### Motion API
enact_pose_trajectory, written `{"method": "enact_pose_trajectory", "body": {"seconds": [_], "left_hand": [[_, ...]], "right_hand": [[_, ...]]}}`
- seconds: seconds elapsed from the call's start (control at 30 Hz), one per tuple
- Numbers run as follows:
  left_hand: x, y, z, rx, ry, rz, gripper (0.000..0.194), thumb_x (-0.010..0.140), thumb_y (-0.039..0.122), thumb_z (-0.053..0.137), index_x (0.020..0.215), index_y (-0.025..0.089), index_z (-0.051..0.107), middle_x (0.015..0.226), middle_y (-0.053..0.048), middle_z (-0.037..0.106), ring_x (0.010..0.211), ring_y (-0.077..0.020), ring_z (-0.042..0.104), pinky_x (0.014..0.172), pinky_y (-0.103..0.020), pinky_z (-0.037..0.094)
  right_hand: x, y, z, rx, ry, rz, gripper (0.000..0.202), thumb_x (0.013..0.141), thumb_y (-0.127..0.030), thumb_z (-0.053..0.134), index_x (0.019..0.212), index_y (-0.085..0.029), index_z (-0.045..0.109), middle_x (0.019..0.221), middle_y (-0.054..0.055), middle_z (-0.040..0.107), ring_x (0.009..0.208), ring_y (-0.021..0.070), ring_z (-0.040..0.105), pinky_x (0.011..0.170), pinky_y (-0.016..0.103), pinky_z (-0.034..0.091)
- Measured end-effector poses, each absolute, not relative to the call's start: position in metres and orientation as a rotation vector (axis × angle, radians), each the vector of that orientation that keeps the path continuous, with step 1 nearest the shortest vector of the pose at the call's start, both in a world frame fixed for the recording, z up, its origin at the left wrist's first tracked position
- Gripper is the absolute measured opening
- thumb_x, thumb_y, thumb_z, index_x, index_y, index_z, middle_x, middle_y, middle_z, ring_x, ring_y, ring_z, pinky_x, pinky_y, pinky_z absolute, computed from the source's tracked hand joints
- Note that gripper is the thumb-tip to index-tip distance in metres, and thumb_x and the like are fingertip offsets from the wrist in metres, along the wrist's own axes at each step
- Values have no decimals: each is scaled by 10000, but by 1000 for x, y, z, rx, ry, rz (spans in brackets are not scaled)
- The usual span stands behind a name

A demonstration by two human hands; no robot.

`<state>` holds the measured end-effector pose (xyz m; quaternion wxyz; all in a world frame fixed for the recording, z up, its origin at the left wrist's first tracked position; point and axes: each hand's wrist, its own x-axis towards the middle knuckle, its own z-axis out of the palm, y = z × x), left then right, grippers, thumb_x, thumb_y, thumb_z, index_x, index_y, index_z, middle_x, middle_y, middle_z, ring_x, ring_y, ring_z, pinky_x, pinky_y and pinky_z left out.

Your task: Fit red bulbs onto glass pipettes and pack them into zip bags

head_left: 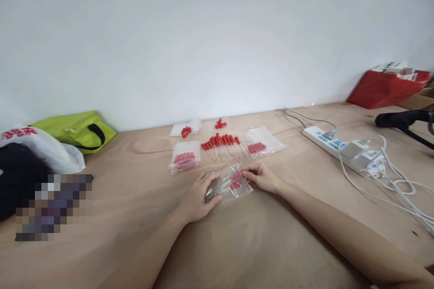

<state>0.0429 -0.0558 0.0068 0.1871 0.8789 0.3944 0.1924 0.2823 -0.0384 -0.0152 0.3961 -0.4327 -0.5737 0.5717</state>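
A clear plastic bag with a few red pieces inside lies on the table between my hands. My left hand rests on the bag's left side, thumb and fingers apart on either side of its edge. At the bag's right edge, my right hand pinches a red piece between thumb and fingers. Just beyond are wooden sticks with red tips, fanned out. Packed bags with red pieces stand left and right of the sticks.
Loose red pieces lie on bags near the wall. A white power strip with chargers and cables is at right, near a black stand and red bag. A green bag and white bag are left.
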Motion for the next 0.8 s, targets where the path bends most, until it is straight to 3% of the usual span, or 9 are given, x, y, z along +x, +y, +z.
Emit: {"method": "enact_pose_trajectory", "body": {"seconds": [0.17, 0.37, 0.5, 0.6, 0.8], "left_hand": [[43, -56, 6, 2472, 1118, 537, 452, 785, 278, 513, 1209, 207, 376, 1248, -71, 488, 1171, -232, 429, 1052, -470, 233], [42, -55, 5, 2484, 1125, 521, 455, 782, 297, 523, 1206, 201, 389, 1240, -76, 499, 1170, -228, 435, 1056, -470, 223], [43, -53, 6, 2518, 1099, 479, 388, 797, 305, 515, 1169, 213, 460, 1233, -73, 514, 1201, -232, 401, 1047, -481, 225], [43, -52, 8, 2562, 1077, 396, 336, 821, 311, 490, 1148, 240, 520, 1285, -66, 472, 1223, -241, 375, 1038, -502, 221], [41, -51, 7, 2600, 1059, 342, 339, 841, 307, 475, 1176, 303, 522, 1320, -53, 435, 1242, -250, 348, 1022, -527, 226]], "right_hand": [[283, -39, -15, -1122, -1602, 1483, 341, 690, -449, 592, 855, -152, 615, 528, -50, 508, 401, 48, 385, 391, 181, 314], [293, -30, -15, -1089, -1832, 1449, 266, 702, -382, 574, 748, -129, 640, 535, -30, 536, 434, 50, 401, 414, 174, 317], [300, -2, -3, -1342, -1787, 978, 140, 699, -242, 541, 673, -133, 625, 642, 19, 618, 599, 114, 537, 543, 209, 404], [297, 26, 9, -1752, -1704, 546, 120, 707, -178, 511, 737, -145, 622, 726, 43, 644, 683, 137, 576, 618, 218, 417], [270, 69, 14, -1977, -1662, 461, 180, 696, -139, 548, 862, -107, 608, 868, 163, 638, 844, 234, 595, 684, 273, 426]]}}
